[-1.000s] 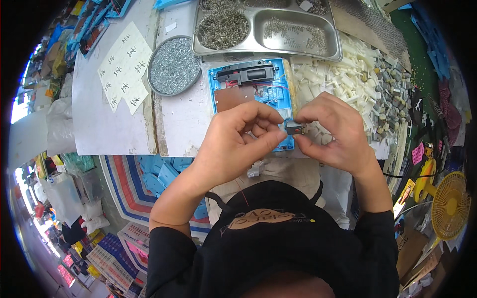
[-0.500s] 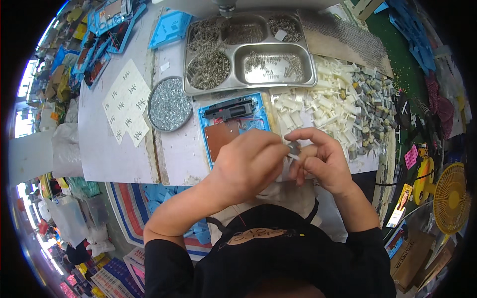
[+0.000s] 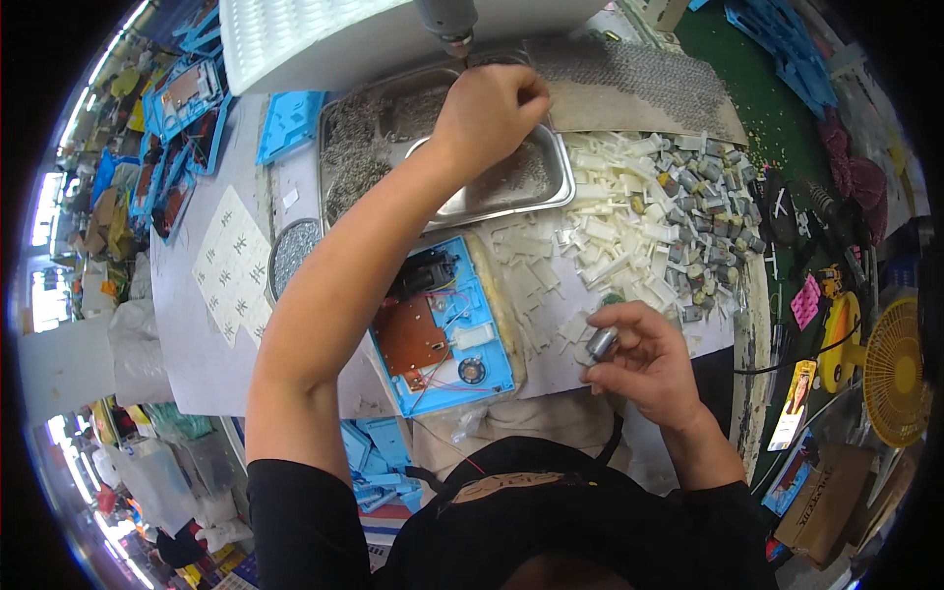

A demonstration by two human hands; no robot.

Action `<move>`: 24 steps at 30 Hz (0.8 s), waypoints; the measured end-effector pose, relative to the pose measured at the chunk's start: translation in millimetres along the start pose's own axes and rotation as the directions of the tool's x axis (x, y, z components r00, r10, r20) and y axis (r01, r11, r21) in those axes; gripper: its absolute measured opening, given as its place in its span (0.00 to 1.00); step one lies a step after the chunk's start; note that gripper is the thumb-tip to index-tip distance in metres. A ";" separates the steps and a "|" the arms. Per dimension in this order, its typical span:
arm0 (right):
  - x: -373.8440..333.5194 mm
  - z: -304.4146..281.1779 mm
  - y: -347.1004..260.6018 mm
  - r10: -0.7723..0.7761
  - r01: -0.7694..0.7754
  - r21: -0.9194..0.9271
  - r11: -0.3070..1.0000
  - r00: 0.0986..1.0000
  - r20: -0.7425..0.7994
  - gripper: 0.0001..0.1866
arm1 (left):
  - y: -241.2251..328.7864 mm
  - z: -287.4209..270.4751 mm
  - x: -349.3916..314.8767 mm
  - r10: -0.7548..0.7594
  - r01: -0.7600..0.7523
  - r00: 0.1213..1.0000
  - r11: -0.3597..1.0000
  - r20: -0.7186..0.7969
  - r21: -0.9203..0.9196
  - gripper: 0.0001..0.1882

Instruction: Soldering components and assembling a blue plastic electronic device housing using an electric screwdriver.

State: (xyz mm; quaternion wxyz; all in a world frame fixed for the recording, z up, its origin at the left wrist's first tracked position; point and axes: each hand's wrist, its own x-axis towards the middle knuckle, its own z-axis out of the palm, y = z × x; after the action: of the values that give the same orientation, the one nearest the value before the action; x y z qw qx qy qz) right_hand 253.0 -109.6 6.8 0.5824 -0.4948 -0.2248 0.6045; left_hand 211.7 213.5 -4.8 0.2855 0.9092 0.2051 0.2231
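Note:
My left hand (image 3: pixel 489 116) reaches far over a steel compartment tray (image 3: pixel 567 182), right under the tip of a hanging power screwdriver (image 3: pixel 454 34). Its fingers are curled in, and what they pinch, if anything, is hidden. Near the front of the table my right hand (image 3: pixel 649 364) holds a small silver motor (image 3: pixel 601 342) between thumb and fingers. Left of that hand lies an open blue plastic housing (image 3: pixel 421 400), partly covered by my left forearm. Inside it are a brown circuit board (image 3: pixel 405 334), thin wires, a white plastic part (image 3: pixel 473 336) and a round speaker (image 3: pixel 472 370).
White plastic parts (image 3: pixel 615 246) and grey motors (image 3: pixel 703 197) pile up at the right. Screws fill the tray's compartments. A round dish (image 3: pixel 295 246) of small metal pieces and a marked paper sheet (image 3: pixel 231 265) lie left. A yellow fan (image 3: pixel 897 383) stands far right.
My left hand has left the right hand and moved forward over the tray to the screwdriver tip. The right hand keeps the motor, slightly lower. The view has shifted, uncovering the housing.

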 end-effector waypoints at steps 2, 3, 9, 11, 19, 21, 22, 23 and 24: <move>-1.4 -1.1 -1.2 -0.005 0.005 -0.023 1.000 1.000 0.028 0.28 | -4.2 16.8 23.5 0.009 -0.009 0.996 1.000 -0.089 0.009 0.14; -3.0 -5.7 2.2 -0.016 0.017 -0.022 1.000 0.999 0.035 0.28 | -4.2 24.2 31.6 -0.026 0.035 0.993 0.996 -0.116 0.077 0.14; -8.6 -15.8 3.3 -0.040 0.040 -0.010 0.999 0.999 0.021 0.27 | -4.3 41.2 36.7 -0.095 0.117 0.988 0.973 -0.118 0.201 0.12; -9.0 -13.0 3.3 -0.031 0.031 0.015 0.999 0.999 0.023 0.27 | -4.6 44.8 38.1 -0.105 0.138 0.982 0.965 -0.156 0.221 0.13; -19.2 -12.4 -0.7 -0.052 0.053 -0.022 0.998 0.998 0.033 0.27 | 1.1 45.9 43.7 -0.105 0.151 0.983 0.927 -0.150 0.343 0.11; -23.3 -14.0 0.8 -0.069 0.069 -0.013 0.998 0.997 0.030 0.27 | -2.1 48.3 41.6 -0.019 0.080 0.986 0.928 -0.168 0.365 0.09; -25.1 -14.3 -0.4 -0.078 0.078 -0.032 0.996 0.997 0.004 0.27 | -2.8 48.3 41.8 0.094 -0.006 0.973 0.923 -0.209 0.384 0.08; -25.7 -14.9 -2.9 -0.088 0.087 -0.050 0.995 0.996 -0.023 0.27 | -3.9 47.7 42.4 0.204 -0.090 0.947 0.909 -0.246 0.407 0.06; -28.3 -15.8 -3.2 -0.088 0.084 -0.066 0.994 0.994 -0.058 0.28 | -5.5 50.4 40.2 0.305 -0.170 0.912 0.890 -0.274 0.423 0.05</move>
State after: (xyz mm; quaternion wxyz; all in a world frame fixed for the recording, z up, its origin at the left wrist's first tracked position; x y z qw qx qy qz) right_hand 263.4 -139.9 12.6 0.5984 -0.5210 -0.2471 0.5562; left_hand 269.5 216.2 -33.8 0.0302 0.9149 0.1762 0.3619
